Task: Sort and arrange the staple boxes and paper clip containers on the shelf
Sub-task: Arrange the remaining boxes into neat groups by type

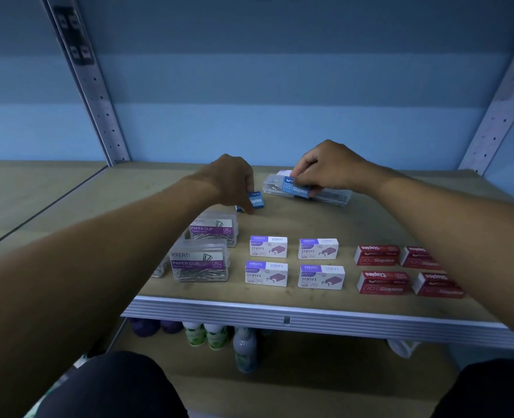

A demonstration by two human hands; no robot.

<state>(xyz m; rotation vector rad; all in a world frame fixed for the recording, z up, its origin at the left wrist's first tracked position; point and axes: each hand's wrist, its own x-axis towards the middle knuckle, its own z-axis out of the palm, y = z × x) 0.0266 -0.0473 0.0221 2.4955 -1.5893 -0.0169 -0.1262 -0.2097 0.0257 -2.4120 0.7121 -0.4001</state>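
Note:
My left hand (234,182) grips a small blue staple box (254,201) just above the wooden shelf (325,220), behind the paper clip containers. At the back, my right hand (331,168) holds another blue staple box (295,188) that rests on a clear plastic container (325,196). Two clear paper clip containers (201,263) (215,229) stand front left, more partly hidden behind my left arm. Several white and purple staple boxes (267,247) form a grid in the middle. Red staple boxes (377,254) lie on the right, partly under my right forearm.
Perforated metal uprights (99,95) (503,107) frame the shelf against a blue back wall. The shelf's grey front rail (286,316) runs below the boxes. Bottles and purple items (207,334) stand on the lower shelf. My knees show at the bottom.

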